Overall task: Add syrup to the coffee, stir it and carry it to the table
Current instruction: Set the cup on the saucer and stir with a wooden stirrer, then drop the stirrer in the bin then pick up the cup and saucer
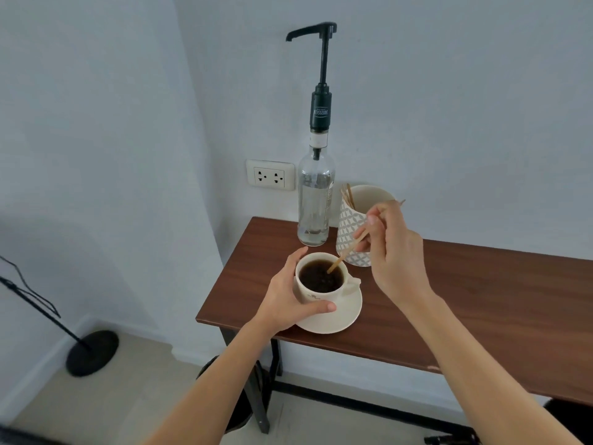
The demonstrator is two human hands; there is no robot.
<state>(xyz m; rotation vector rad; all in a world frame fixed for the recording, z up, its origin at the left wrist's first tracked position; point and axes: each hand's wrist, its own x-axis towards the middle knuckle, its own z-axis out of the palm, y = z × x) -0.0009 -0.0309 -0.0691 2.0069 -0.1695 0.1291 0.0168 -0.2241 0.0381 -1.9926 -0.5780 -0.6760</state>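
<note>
A white coffee cup (316,292) full of dark coffee stands on a white saucer (343,317) near the left end of a brown wooden table (465,303). My left hand (290,300) wraps around the cup's left side, thumb across its front. My right hand (393,252) pinches a thin wooden stir stick (345,253) whose lower tip dips into the coffee. Behind the cup rises a clear glass syrup bottle (316,200) with a tall black pump (322,75), its spout pointing left.
A patterned white holder (354,220) with several more wooden sticks stands right of the bottle, against the wall. A wall socket (270,175) sits left of the bottle. On the floor at left is a black stand with a round base (92,352). A dark stool shows under the table.
</note>
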